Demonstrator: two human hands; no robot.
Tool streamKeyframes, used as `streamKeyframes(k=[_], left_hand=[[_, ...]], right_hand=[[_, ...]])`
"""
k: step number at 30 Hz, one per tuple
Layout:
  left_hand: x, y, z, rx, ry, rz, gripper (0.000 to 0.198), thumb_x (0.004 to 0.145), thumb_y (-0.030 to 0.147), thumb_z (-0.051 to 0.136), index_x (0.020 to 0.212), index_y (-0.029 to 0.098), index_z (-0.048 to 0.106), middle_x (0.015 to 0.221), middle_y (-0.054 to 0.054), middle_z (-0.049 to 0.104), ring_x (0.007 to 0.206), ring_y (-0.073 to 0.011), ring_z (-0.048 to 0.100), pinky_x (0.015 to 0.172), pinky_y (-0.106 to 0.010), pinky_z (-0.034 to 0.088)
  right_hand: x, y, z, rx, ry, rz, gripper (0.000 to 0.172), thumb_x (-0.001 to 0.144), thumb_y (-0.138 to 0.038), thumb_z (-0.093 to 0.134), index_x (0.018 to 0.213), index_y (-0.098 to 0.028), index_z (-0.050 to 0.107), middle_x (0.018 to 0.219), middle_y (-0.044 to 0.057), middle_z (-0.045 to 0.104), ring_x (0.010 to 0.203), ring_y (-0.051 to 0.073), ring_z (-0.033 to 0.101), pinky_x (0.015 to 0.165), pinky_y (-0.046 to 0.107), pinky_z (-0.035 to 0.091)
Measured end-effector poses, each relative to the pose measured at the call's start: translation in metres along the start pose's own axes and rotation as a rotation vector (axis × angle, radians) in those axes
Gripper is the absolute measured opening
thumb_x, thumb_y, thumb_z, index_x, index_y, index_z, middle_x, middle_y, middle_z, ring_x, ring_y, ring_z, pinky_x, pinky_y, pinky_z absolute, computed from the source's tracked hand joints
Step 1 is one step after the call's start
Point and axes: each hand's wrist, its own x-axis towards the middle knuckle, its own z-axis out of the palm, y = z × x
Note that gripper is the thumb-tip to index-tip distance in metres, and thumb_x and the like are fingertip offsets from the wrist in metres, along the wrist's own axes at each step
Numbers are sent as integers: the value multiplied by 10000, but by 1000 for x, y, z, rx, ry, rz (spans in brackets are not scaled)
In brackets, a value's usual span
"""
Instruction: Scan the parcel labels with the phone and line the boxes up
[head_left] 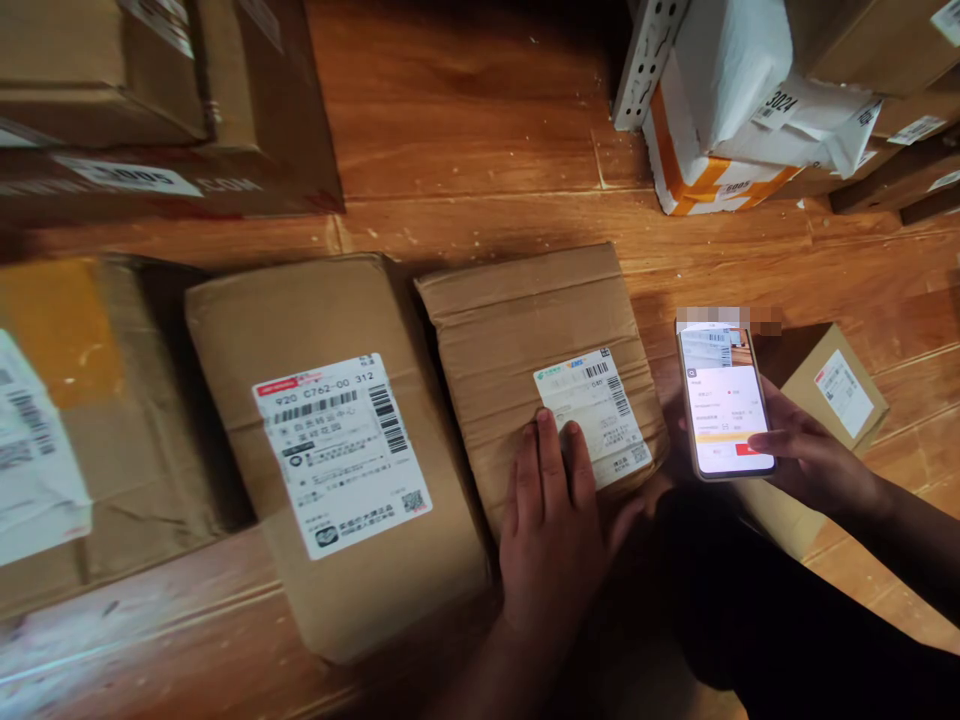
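My left hand lies on a brown cardboard parcel, its fingers stretched out and touching the lower left of the white shipping label. In my right hand is a smartphone, with the thumb over a red button near the bottom of the screen. The screen shows a small camera picture of a label above lines of text. To the left of my left hand sits another cardboard box with a large printed label.
A further taped box sits at the far left. Bigger boxes are at the upper left. White wrapped parcels and cartons stand by a perforated metal post. A small box is beyond my right hand, on the wood floor.
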Motion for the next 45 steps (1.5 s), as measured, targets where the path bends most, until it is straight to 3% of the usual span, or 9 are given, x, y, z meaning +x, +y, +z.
streamKeyframes(k=[7,12,20,26,38,45], left_hand=[[2,-3,-1,-5,-4,-2,920,945,614,593,1643,91,299,1625,-268,469,1432,-387,544,1148,-490,472],[4,-3,-2,13,37,24,898,964,623,540,1615,41,329,1576,-303,513,1387,-401,581,1139,-513,469],[5,-5,-2,7,37,58,937,943,611,597,1623,36,304,1551,-324,529,1365,-408,601,1100,-511,493],[9,-5,-4,24,57,73,889,939,614,598,1565,14,402,1508,-334,566,1323,-404,628,1061,-488,518],[18,-5,-12,15,2,40,772,944,621,581,1530,123,513,1551,-266,560,1269,-365,662,1025,-459,530],[21,-13,-15,58,-16,95,774,960,614,558,1575,159,443,1554,-245,564,1290,-343,653,1062,-470,516]], right_hand=[[0,3,-4,-17,-21,13,606,826,-309,780,1397,-359,581,1308,74,740,1218,355,695,1049,598,540],[-1,3,-4,-17,-22,15,676,818,-294,772,1449,-357,540,1341,84,731,1238,365,687,1031,589,558],[-1,-1,0,-5,-45,14,652,823,-281,754,1439,-352,550,1350,79,742,1273,375,675,1045,606,560],[1,1,-3,2,-32,23,652,813,-262,758,1427,-356,560,1354,72,734,1279,379,667,1054,623,547],[4,3,-3,-48,14,10,670,786,-300,771,1420,-351,560,1355,85,726,1220,371,692,1016,604,560],[3,1,-2,-30,-23,-15,612,811,-285,769,1390,-345,580,1286,70,758,1186,355,717,1056,608,536]])
